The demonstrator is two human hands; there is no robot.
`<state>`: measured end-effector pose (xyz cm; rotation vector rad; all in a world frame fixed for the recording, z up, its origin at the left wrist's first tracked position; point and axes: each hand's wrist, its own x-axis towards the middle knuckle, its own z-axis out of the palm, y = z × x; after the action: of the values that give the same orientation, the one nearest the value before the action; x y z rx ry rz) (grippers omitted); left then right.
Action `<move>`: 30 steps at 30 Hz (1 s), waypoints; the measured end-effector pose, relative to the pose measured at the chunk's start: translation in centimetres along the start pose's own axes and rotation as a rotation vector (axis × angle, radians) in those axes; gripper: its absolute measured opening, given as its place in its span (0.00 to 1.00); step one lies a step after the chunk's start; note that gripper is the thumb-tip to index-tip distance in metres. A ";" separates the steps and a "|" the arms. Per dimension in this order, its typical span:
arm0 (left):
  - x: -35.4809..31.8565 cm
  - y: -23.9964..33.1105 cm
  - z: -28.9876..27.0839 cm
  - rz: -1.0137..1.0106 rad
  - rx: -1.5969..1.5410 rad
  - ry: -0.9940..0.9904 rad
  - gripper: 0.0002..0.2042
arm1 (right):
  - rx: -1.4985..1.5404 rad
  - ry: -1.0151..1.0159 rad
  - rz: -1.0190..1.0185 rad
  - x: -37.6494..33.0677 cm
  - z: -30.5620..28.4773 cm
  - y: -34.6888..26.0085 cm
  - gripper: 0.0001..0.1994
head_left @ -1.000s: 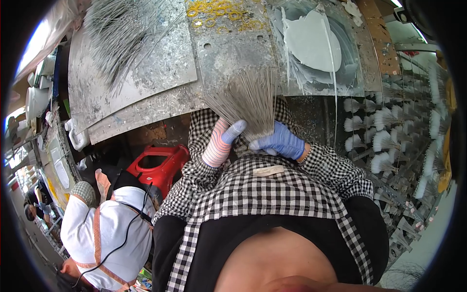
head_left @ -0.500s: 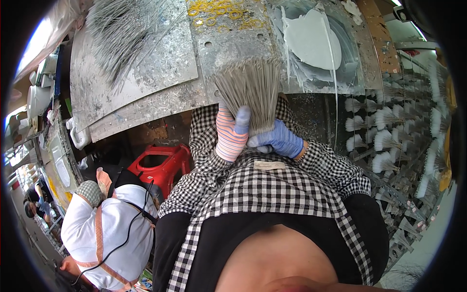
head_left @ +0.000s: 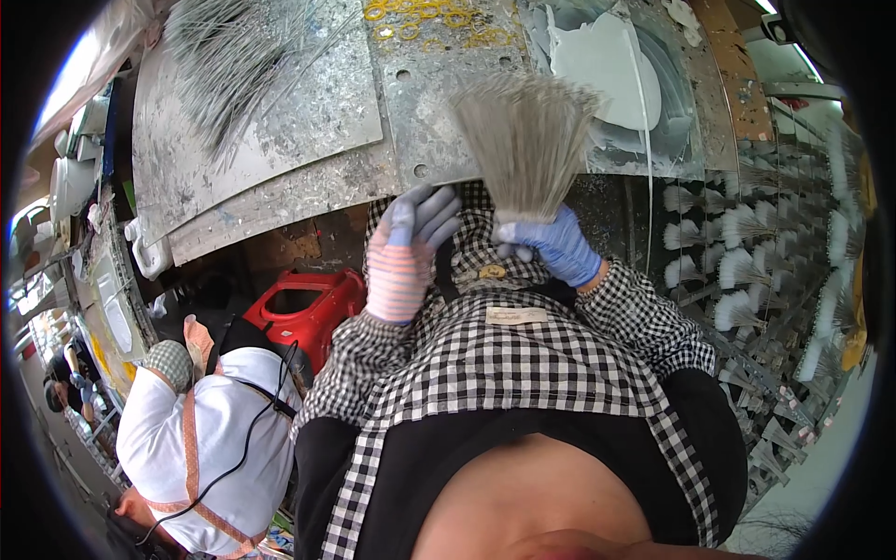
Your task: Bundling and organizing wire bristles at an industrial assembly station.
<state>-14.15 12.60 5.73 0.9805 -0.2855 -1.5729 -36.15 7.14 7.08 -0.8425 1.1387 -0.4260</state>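
My right hand [head_left: 553,245], in a blue glove, grips a bundle of grey bristles [head_left: 527,140] by its narrow lower end. The bundle fans out upward over the table's near edge, slightly blurred. My left hand [head_left: 411,245], in a striped glove with grey fingers, is apart from the bundle with its fingers stretched out and nothing in them. It hovers just off the table edge. A loose heap of grey bristles [head_left: 233,65] lies on a board at the far left. Yellow rings [head_left: 439,17] are scattered at the table's far middle.
White paste [head_left: 611,70] is spread on a plate at the far right of the table [head_left: 280,224]. Racks of white-tipped bristle bundles [head_left: 747,229] stand to the right. A red stool [head_left: 303,313] and another person in a white top [head_left: 210,448] are on the left.
My left hand has let go of the bristle bundle and moved left, its fingers spreading. My right hand has swung the bundle to the right and slightly upward.
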 end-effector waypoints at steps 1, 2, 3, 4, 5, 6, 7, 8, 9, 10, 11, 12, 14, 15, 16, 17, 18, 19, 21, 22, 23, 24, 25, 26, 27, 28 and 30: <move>0.5 -0.8 0.7 0.027 -0.136 -0.017 0.26 | 0.062 -0.078 -0.042 0.0 0.3 0.2 0.18; 1.3 -1.7 1.3 0.044 -0.215 -0.019 0.26 | 0.096 -0.098 -0.040 0.0 0.8 0.6 0.20; 1.9 -2.7 1.9 0.133 -0.181 0.001 0.26 | 0.152 -0.176 -0.069 0.0 1.1 1.0 0.21; 2.1 -3.5 2.4 0.160 -0.150 0.064 0.26 | 0.117 -0.143 -0.045 0.1 1.5 1.4 0.24; 2.3 -4.2 2.7 0.155 -0.097 0.140 0.26 | 0.059 -0.072 -0.069 0.2 1.7 1.7 0.23; 2.2 -4.7 3.0 0.194 -0.114 0.105 0.26 | 0.028 -0.037 -0.104 0.3 1.9 2.0 0.23; 2.1 -5.1 3.2 0.219 -0.122 0.085 0.25 | -0.002 0.000 -0.138 0.3 1.9 2.1 0.22; 2.0 -5.4 3.3 0.246 -0.138 0.057 0.25 | -0.081 -0.022 -0.099 0.4 2.0 2.2 0.23; 1.8 -5.6 3.4 0.238 -0.097 0.114 0.26 | -0.159 -0.045 -0.060 0.5 1.9 2.0 0.23; 1.7 -5.7 3.5 0.232 -0.064 0.164 0.27 | -0.220 -0.052 -0.054 0.5 2.0 1.9 0.23; 1.7 -5.8 3.6 0.289 -0.033 0.156 0.27 | -0.282 -0.058 -0.049 0.5 1.9 1.5 0.23; 1.8 -5.8 3.7 0.301 0.066 0.185 0.29 | -0.327 -0.045 -0.073 0.5 2.0 1.2 0.22; 2.1 -5.9 3.6 0.274 0.062 0.206 0.34 | -0.303 -0.067 -0.047 0.3 2.1 0.4 0.21; 2.3 -5.8 3.5 0.220 0.052 0.225 0.36 | -0.234 -0.105 0.001 0.2 2.2 0.1 0.20; 2.4 -5.5 3.3 0.283 -0.001 0.056 0.39 | -0.156 -0.158 0.041 0.0 2.1 -0.2 0.20; 2.5 -4.8 2.8 0.275 -0.062 -0.086 0.41 | -0.147 -0.152 0.024 -0.2 2.0 -0.4 0.20; 2.6 -4.1 2.5 0.297 -0.059 -0.161 0.45 | -0.125 -0.156 0.002 -0.4 1.7 -0.5 0.20; 2.9 -3.1 2.2 0.294 -0.034 -0.213 0.49 | -0.102 -0.158 -0.020 -0.5 1.4 -0.5 0.19; 2.9 -0.5 1.5 0.114 0.086 -0.356 0.54 | -0.160 -0.178 -0.079 -0.3 0.7 0.0 0.20; 3.0 1.0 1.2 0.079 0.177 -0.450 0.58 | -0.205 -0.218 -0.115 -0.1 0.4 0.5 0.21; 3.6 2.6 1.1 0.037 0.276 -0.582 0.62 | -0.250 -0.260 -0.151 0.3 0.1 1.0 0.23; 4.2 3.7 1.5 -0.002 0.376 -0.714 0.67 | -0.262 -0.340 -0.142 0.8 -0.1 1.6 0.26; 4.6 4.3 2.1 -0.001 0.295 -0.739 0.68 | -0.276 -0.421 -0.136 1.4 -0.1 2.2 0.29; 5.0 4.4 3.0 -0.003 0.215 -0.765 0.69 | -0.295 -0.503 -0.140 2.0 -0.1 2.6 0.32; 5.4 4.4 4.0 -0.008 0.135 -0.797 0.71 | -0.408 -0.513 -0.306 2.6 0.1 2.9 0.33; 5.0 4.2 4.9 0.036 0.147 -0.841 0.72 | -0.529 -0.517 -0.482 3.3 0.2 2.9 0.35; 4.0 3.8 6.7 0.151 0.142 -0.875 0.62 | -0.350 -0.574 -0.457 4.1 0.5 2.1 0.35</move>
<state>-16.04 5.73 10.64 0.3029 -1.0584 -1.7780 -34.38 5.85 3.02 -1.4353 0.4825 -0.3253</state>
